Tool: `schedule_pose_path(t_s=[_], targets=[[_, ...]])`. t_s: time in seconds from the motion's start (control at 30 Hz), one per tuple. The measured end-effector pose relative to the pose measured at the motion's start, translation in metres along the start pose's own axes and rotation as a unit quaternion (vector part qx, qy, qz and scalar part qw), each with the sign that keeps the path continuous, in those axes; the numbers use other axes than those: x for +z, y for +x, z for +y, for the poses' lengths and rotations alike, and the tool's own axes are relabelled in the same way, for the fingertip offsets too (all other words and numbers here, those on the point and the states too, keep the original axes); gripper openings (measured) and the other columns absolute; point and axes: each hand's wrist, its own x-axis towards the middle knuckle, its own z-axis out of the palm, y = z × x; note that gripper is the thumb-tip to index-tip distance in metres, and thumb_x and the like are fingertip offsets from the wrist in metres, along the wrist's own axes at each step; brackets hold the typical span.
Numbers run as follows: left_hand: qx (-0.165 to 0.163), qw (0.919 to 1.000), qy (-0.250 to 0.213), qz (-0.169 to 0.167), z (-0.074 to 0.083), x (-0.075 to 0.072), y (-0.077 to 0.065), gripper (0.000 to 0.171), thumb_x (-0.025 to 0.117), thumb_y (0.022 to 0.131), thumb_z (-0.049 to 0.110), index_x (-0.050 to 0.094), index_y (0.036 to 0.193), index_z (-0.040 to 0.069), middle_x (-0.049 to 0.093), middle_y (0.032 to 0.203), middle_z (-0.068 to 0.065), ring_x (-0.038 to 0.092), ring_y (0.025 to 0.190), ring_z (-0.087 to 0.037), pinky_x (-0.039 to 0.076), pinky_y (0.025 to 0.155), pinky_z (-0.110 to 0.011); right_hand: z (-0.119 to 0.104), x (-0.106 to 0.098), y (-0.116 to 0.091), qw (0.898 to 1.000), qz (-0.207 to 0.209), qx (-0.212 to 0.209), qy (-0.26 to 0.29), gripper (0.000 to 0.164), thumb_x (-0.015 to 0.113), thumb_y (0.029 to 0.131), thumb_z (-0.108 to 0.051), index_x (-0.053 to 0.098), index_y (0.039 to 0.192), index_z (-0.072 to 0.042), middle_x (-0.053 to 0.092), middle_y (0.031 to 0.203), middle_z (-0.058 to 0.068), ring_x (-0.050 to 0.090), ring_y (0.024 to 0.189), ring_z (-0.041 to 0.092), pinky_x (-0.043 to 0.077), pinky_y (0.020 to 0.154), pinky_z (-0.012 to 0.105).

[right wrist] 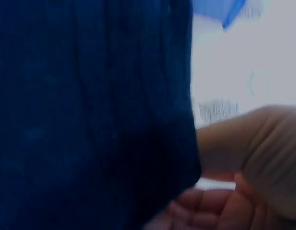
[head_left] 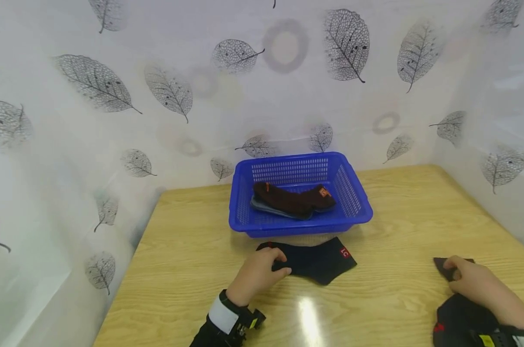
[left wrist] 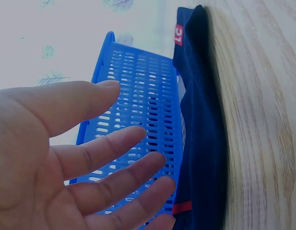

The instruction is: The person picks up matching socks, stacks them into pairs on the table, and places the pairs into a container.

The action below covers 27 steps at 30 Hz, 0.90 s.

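Observation:
A dark navy sock [head_left: 318,260] with a red "LC" tag lies flat on the table just in front of the basket. My left hand [head_left: 255,274] hovers over its left end, fingers spread and loosely bent with nothing in them, as the left wrist view shows. Off to the right, my right hand [head_left: 478,284] pinches another dark sock [head_left: 461,320] by one end. The rest of that sock hangs under the hand and forearm, and a small red mark shows at its lower left. Its dark cloth fills much of the right wrist view.
A blue plastic basket [head_left: 301,227] with slotted walls stands at the back middle of the wooden table [head_left: 179,270]. Inside lie a brown sock [head_left: 288,198] with an orange tag and a grey-blue one [head_left: 270,209] beneath it. Leaf-patterned white sheeting [head_left: 244,106] encloses the back and sides.

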Motion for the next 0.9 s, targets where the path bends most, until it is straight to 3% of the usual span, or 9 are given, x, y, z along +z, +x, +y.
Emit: schedule_pose_path(t_s=[0.13,0.3,0.43,0.57,0.67,0.77,0.8,0.9], targets=[[0.009,0.9999,-0.009,0.007,0.0,-0.001,0.001,0.027,0.064,0.08,0.036,0.063,0.097,0.015,0.062,0.092,0.004,0.055,0.084,-0.013,0.044,0.071,-0.029,-0.052,0.008,0.005,0.989,0.058,-0.123,0.055,0.03,0.059,0.074,0.0,0.055,0.103,0.0,0.046,0.073,-0.001,0.039,0.058,0.008,0.034,0.048,0.025],[0.024,0.9994,-0.019,0.014,0.001,-0.005,0.005,0.025,0.063,0.08,0.036,0.063,0.095,0.016,0.062,0.09,0.005,0.055,0.081,-0.012,0.044,0.069,-0.026,-0.11,0.002,0.011,0.948,0.124,-0.255,0.142,0.036,0.057,0.072,0.009,0.057,0.103,-0.008,0.05,0.081,-0.004,0.045,0.07,0.004,0.043,0.055,0.021],[0.04,0.9976,-0.056,0.002,0.006,-0.005,0.007,0.03,0.06,0.082,0.04,0.063,0.097,0.015,0.061,0.092,0.006,0.055,0.081,-0.01,0.044,0.069,-0.023,-0.146,-0.009,0.016,0.907,0.098,-0.32,0.254,0.037,0.05,0.074,0.016,0.057,0.104,-0.005,0.057,0.096,0.003,0.053,0.085,0.008,0.046,0.067,0.021],[0.066,0.9896,-0.121,-0.042,0.013,-0.001,0.01,0.044,0.049,0.085,0.049,0.06,0.106,0.012,0.06,0.099,0.003,0.055,0.083,-0.006,0.045,0.07,-0.022,-0.174,-0.015,0.016,0.862,0.047,-0.356,0.359,0.033,0.044,0.078,0.018,0.057,0.104,0.0,0.057,0.104,0.006,0.052,0.09,0.01,0.044,0.071,0.021],[0.071,0.9831,-0.157,-0.061,0.019,0.006,0.012,0.053,0.048,0.083,0.053,0.052,0.119,0.013,0.056,0.111,0.001,0.054,0.087,-0.007,0.045,0.072,-0.022,-0.193,-0.016,0.016,0.816,-0.005,-0.359,0.453,0.034,0.039,0.082,0.015,0.056,0.108,0.001,0.056,0.107,0.005,0.049,0.092,0.013,0.043,0.077,0.024],[0.083,0.974,-0.202,-0.062,0.025,0.014,0.016,0.061,0.057,0.08,0.048,0.038,0.131,0.02,0.048,0.122,-0.001,0.054,0.093,-0.011,0.045,0.073,-0.023,-0.21,-0.018,0.016,0.753,-0.055,-0.355,0.551,0.036,0.033,0.086,0.013,0.057,0.109,-0.002,0.053,0.108,0.004,0.047,0.096,0.014,0.042,0.082,0.027],[0.089,0.9688,-0.223,-0.06,0.027,0.016,0.018,0.063,0.061,0.079,0.044,0.036,0.133,0.021,0.046,0.123,-0.001,0.054,0.094,-0.012,0.046,0.073,-0.023,-0.215,-0.018,0.016,0.73,-0.07,-0.354,0.58,0.035,0.032,0.088,0.011,0.058,0.108,-0.001,0.052,0.107,0.005,0.047,0.097,0.015,0.042,0.083,0.027],[0.097,0.9489,-0.293,-0.067,0.033,0.021,0.021,0.063,0.069,0.077,0.032,0.038,0.13,0.02,0.051,0.112,0.0,0.057,0.089,-0.011,0.048,0.069,-0.023,-0.227,-0.02,0.016,0.689,-0.091,-0.362,0.621,0.034,0.029,0.092,0.007,0.06,0.101,-0.005,0.051,0.1,0.002,0.048,0.093,0.012,0.043,0.079,0.025]])
